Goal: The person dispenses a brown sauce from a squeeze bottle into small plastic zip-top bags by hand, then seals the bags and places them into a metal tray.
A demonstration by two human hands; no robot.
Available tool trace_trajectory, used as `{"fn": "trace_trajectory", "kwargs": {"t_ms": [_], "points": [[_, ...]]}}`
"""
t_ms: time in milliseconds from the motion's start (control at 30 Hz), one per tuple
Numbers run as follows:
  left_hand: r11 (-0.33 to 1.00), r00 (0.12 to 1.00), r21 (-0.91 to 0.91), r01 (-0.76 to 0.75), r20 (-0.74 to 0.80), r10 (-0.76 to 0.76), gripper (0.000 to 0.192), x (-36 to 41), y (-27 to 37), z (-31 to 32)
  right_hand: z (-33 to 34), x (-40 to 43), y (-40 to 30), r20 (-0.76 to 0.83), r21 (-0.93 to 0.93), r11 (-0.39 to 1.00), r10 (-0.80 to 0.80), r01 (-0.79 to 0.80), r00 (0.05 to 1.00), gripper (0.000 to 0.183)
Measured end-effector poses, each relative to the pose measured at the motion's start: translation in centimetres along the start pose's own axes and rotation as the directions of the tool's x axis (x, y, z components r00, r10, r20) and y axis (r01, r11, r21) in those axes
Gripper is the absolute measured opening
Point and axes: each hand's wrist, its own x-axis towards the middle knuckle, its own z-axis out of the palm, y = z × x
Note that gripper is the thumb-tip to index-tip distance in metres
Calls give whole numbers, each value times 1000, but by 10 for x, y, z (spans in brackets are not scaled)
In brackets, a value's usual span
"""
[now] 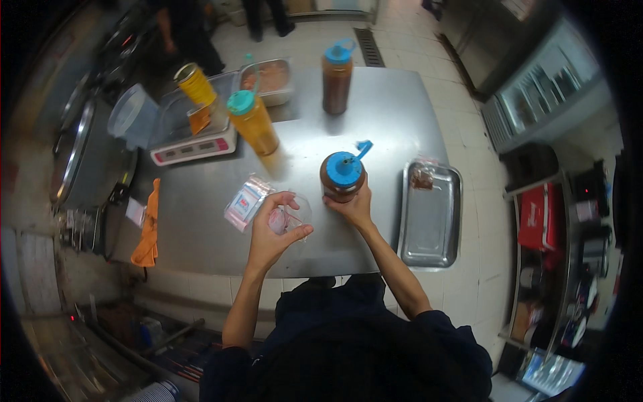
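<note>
My left hand (274,226) curls around a small clear plastic bag (300,213), its thumb and fingers spread around the bag's mouth. My right hand (355,203) grips a squeeze bottle of brown sauce (336,188) with a blue lid (344,170); the lid's small cap hangs off to one side of the spout. Just left of my left hand lies a pack of clear plastic bags (246,203) with a printed label. Farther back stand a second brown sauce bottle (336,83) and a yellow sauce bottle (257,125) with a green lid.
On the steel table (196,216) are a digital scale (193,151) carrying a yellow can (196,84), a clear plastic tub (133,118), a food pan (266,80) and an orange cloth (148,231). A metal tray (431,221) holding a small brown packet lies at the right edge. Two people stand beyond.
</note>
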Motion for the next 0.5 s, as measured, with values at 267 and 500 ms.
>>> {"fn": "trace_trajectory", "kwargs": {"t_ms": [267,500], "points": [[974,974,-85,210,103,-201,54,-11,61,-29,-24,52,-56,130,-42,924,-373,381,919,74],[992,973,124,33,221,-60,51,-10,92,-29,-82,137,-170,551,-279,299,-728,912,407,47]]}}
